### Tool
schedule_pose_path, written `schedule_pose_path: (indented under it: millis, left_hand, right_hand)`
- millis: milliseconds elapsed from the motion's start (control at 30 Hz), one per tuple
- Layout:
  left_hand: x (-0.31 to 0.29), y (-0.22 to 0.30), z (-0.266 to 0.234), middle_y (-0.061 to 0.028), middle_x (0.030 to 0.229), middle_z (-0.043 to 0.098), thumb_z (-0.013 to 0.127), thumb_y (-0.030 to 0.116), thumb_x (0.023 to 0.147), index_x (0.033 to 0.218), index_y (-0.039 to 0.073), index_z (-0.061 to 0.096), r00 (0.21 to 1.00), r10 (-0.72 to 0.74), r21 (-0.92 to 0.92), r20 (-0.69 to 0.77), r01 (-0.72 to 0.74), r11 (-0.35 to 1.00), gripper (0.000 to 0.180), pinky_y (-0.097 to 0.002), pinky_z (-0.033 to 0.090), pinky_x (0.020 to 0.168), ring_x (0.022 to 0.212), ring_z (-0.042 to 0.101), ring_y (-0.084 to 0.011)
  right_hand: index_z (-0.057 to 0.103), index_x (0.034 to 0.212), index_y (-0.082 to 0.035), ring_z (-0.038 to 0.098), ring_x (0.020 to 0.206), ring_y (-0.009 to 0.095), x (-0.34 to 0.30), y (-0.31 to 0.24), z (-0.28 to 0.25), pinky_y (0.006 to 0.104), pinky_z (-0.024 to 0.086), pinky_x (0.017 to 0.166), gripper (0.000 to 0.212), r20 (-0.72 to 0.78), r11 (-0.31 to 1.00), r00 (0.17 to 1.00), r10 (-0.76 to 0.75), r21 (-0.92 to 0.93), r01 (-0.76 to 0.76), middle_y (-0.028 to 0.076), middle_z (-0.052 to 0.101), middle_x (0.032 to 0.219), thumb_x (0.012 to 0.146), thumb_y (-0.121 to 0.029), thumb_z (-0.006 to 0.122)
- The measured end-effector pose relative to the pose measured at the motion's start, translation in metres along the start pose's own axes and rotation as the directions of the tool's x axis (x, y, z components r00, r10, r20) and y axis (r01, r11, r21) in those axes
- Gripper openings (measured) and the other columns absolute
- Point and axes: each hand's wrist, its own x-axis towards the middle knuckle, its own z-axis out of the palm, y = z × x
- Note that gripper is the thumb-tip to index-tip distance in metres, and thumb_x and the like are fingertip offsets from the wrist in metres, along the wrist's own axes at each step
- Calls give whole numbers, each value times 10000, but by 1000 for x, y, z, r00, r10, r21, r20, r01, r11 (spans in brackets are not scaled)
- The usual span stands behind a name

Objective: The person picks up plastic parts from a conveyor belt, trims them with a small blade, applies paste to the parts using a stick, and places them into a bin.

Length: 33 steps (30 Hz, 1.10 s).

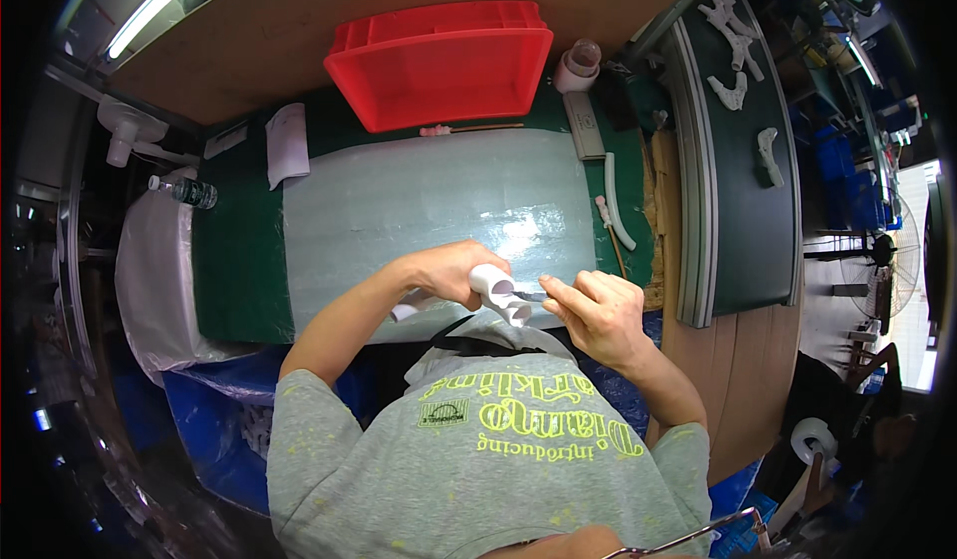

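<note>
I see only some of the green-topped bench (pixel 237 270): a translucent sheet (pixel 399 200) covers much of it, and a grey shirt (pixel 399 469) blocks its near edge. At the back sits a red crate (pixel 439 79). The left hand (pixel 452 270) wraps its grip round a curved white tubular part (pixel 490 281) in front of the shirt. The right hand (pixel 604 315) curls just beside it, but what that grip pinches I cannot tell. Nor can I say whether a white tip (pixel 407 310) below the left hand belongs to the part; a slim grey sliver (pixel 530 298) by the right hand is too small to name
</note>
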Motion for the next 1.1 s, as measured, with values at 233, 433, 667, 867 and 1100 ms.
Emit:
schedule_pose_path:
  millis: [233,433,667,867,1100]
  left_hand:
    - [2,-5,5,-15,755,619,660,1,576,914,70,615,993,-57,-75,101,65,995,348,-280,455,635,708,560,-116]
    - [2,-1,8,-13,836,631,670,2,596,939,61,615,986,67,-220,151,-33,975,352,-260,455,686,770,557,-106]
    - [-6,2,3,-12,859,637,667,-15,584,939,70,621,999,20,-213,34,-12,977,368,-253,453,696,792,564,-102]
    - [-9,-5,8,-11,863,620,657,-24,579,938,65,615,997,21,-316,-77,-45,948,372,-268,451,709,810,558,-116]
    - [-17,-6,9,-37,918,627,654,-33,605,947,35,617,990,-38,-540,-139,-44,840,351,-265,465,745,858,564,-117]
  right_hand:
    - [665,955,-140,453,507,135,10,2,-4,277,355,453,269,3,993,996,-88,-76,88,-10,439,595,706,-232,712]
    - [673,948,-105,433,482,167,7,33,11,294,342,448,244,-141,999,990,-10,-34,5,21,434,574,715,-173,707]
    - [642,986,-74,580,749,268,-81,112,106,379,460,647,296,-93,657,658,747,-44,-752,84,544,842,764,-268,670]
    - [523,1135,-69,575,883,331,-155,145,160,409,480,703,418,-98,527,578,810,-311,-791,141,492,1049,746,-163,646]
    - [522,1103,-59,595,797,333,-141,149,150,409,486,670,426,-261,551,607,751,-259,-793,131,482,1046,698,-67,654]
